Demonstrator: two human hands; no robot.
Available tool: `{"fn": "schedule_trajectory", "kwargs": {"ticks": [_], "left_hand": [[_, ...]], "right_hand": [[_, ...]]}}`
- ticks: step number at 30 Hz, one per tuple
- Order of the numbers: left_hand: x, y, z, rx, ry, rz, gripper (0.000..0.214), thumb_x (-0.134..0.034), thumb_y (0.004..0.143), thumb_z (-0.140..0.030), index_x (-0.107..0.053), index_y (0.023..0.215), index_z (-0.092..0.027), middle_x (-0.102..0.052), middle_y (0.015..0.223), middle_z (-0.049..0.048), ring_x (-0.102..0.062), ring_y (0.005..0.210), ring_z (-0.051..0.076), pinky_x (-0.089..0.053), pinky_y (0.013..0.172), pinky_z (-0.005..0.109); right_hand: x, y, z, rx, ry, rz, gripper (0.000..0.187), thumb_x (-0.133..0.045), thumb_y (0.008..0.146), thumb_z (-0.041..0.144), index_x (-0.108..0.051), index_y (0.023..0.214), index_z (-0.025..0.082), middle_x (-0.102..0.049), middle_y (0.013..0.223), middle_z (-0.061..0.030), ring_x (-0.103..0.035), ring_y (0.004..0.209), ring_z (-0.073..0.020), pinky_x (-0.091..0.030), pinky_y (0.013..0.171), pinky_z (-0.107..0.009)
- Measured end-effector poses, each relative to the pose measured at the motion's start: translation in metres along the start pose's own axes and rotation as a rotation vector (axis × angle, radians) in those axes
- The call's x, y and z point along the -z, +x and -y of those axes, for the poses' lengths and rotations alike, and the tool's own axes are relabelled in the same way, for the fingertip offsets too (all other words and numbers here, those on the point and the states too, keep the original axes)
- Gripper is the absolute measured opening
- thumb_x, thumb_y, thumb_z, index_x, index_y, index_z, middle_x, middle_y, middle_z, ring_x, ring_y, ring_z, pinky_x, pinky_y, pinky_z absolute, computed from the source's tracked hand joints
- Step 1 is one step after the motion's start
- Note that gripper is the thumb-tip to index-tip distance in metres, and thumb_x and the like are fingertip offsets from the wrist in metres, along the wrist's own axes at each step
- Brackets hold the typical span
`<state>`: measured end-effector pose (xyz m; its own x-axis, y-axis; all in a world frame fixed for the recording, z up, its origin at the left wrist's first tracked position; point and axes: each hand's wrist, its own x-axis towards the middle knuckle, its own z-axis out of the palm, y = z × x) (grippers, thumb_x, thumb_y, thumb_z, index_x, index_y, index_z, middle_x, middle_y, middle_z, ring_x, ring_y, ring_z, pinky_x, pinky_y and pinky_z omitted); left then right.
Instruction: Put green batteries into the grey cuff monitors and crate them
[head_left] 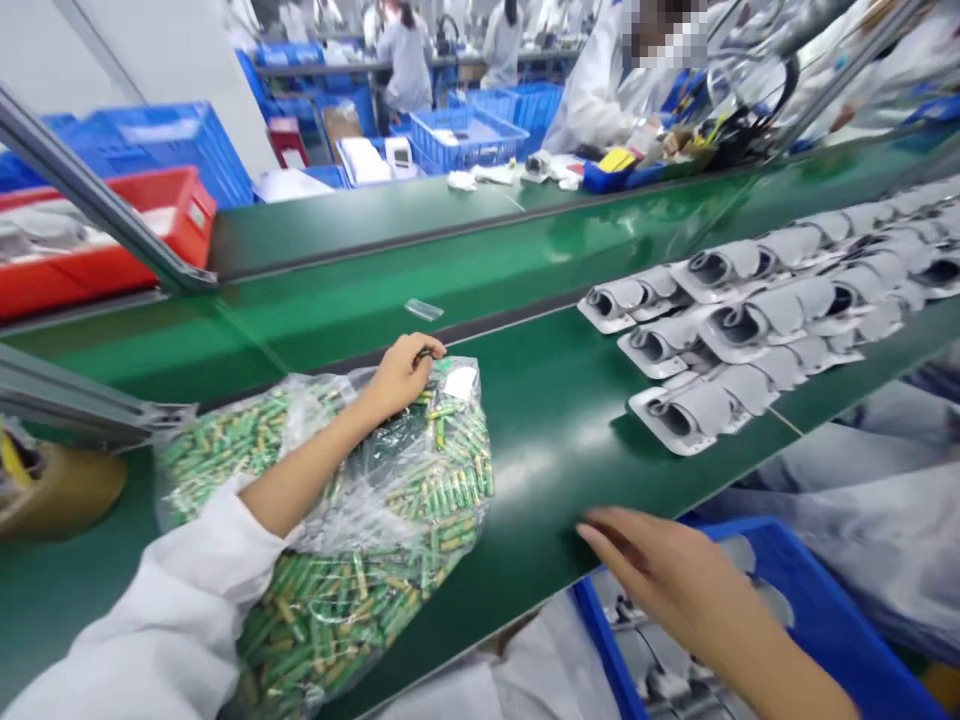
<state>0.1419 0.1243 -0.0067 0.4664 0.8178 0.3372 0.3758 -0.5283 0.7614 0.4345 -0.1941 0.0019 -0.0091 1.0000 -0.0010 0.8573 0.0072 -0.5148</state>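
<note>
A clear plastic bag [360, 510] full of loose green batteries lies on the green conveyor belt [540, 440]. My left hand [401, 377] rests on top of the bag, its fingers curled around a small dark item. My right hand [660, 560] hangs at the belt's near edge, fingers together and nothing in them. Several rows of white moulded units [720, 310] with round dark openings stand on the belt to the right, apart from both hands.
A blue crate [787, 600] holding grey parts sits below my right hand. A small clear plastic strip [424, 309] lies on the belt. Across the line, a co-worker's white sleeve [592, 100] is beside cluttered items. A red tray [97, 240] and blue crates stand behind aluminium rails.
</note>
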Motion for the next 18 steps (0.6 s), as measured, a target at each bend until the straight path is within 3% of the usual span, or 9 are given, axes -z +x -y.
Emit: {"fn": "schedule_trajectory", "kwargs": {"ticks": [2,4,6,8,12,14,18], "left_hand": [[0.006,0.002,0.002,0.184,-0.228,-0.109,0.022,-0.066,0.079,-0.025,-0.072,0.098,-0.019,-0.074,0.092,0.0063,-0.055,0.07,0.016,-0.047,0.066,0.028],[0.013,0.006,0.003,0.362,-0.489,-0.233,0.026,-0.073,0.069,-0.027,-0.069,0.093,-0.018,-0.069,0.082,0.0033,-0.045,0.057,0.01,-0.034,0.052,0.022],[0.02,0.009,0.003,0.455,-0.675,-0.317,0.034,-0.078,0.059,-0.027,-0.067,0.09,-0.018,-0.065,0.078,0.0003,-0.039,0.053,0.007,-0.025,0.047,0.019],[0.026,0.01,0.003,0.468,-0.748,-0.34,0.039,-0.081,0.055,-0.028,-0.065,0.09,-0.017,-0.063,0.078,-0.0008,-0.037,0.051,0.005,-0.025,0.045,0.018],[0.029,0.01,0.008,0.444,-0.673,-0.269,0.038,-0.081,0.057,-0.03,-0.066,0.09,-0.017,-0.064,0.077,-0.0008,-0.037,0.048,0.004,-0.028,0.044,0.018],[0.028,0.011,0.01,0.433,-0.619,-0.219,0.035,-0.078,0.058,-0.03,-0.067,0.089,-0.017,-0.065,0.076,-0.0004,-0.037,0.048,0.005,-0.029,0.044,0.019],[0.027,0.013,0.002,0.399,-0.447,-0.211,0.028,-0.07,0.061,-0.032,-0.067,0.086,-0.019,-0.064,0.074,-0.0003,-0.037,0.048,0.008,-0.031,0.045,0.022]], "right_hand": [[0.004,0.06,0.065,0.28,-0.088,-0.091,0.028,-0.051,0.109,0.037,-0.071,0.094,0.026,-0.071,0.084,-0.0098,-0.067,0.074,-0.0254,-0.049,0.065,-0.034],[-0.001,0.114,0.115,0.531,-0.168,-0.102,0.025,-0.05,0.11,0.029,-0.07,0.095,0.023,-0.07,0.086,-0.0102,-0.065,0.08,-0.0244,-0.047,0.069,-0.033],[-0.013,0.161,0.14,0.728,-0.228,-0.045,0.016,-0.06,0.108,0.032,-0.071,0.112,0.021,-0.072,0.103,-0.0121,-0.065,0.096,-0.027,-0.049,0.078,-0.035],[-0.028,0.2,0.142,0.836,-0.275,0.036,0.026,-0.069,0.104,0.039,-0.07,0.121,0.019,-0.071,0.118,-0.0136,-0.064,0.108,-0.0297,-0.05,0.087,-0.038],[-0.052,0.243,0.118,0.845,-0.22,0.063,0.041,-0.068,0.104,0.05,-0.07,0.128,0.018,-0.065,0.133,-0.0161,-0.065,0.11,-0.0296,-0.052,0.094,-0.043],[-0.058,0.247,0.113,0.757,-0.181,0.009,0.047,-0.069,0.103,0.052,-0.068,0.129,0.013,-0.064,0.133,-0.0194,-0.066,0.109,-0.0306,-0.055,0.093,-0.044],[-0.062,0.249,0.128,0.633,-0.223,0.0,0.042,-0.069,0.102,0.041,-0.07,0.124,0.006,-0.069,0.119,-0.021,-0.071,0.1,-0.0321,-0.059,0.084,-0.043]]}}
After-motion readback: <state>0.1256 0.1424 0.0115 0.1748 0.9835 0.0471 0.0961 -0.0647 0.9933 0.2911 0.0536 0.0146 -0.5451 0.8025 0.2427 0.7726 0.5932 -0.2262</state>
